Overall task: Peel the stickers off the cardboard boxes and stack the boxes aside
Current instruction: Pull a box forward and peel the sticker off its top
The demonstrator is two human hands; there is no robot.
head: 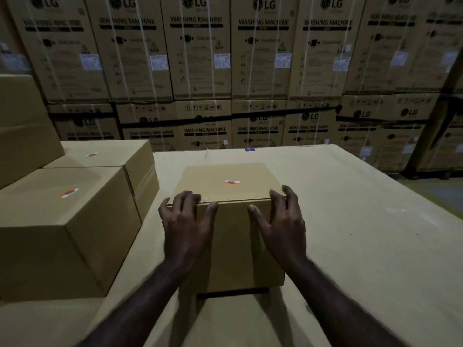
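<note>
A plain cardboard box stands in the middle of the cardboard-covered work surface, with an orange and white sticker on its top. My left hand grips its near left top corner, fingers over the edge. My right hand grips the near right corner the same way. To the left stands a larger box with an orange sticker on top. Behind it is another box carrying a small sticker.
A further plain box sits stacked at the far left. A wall of strapped washing-machine cartons rises behind the surface. Bare floor shows at the right edge.
</note>
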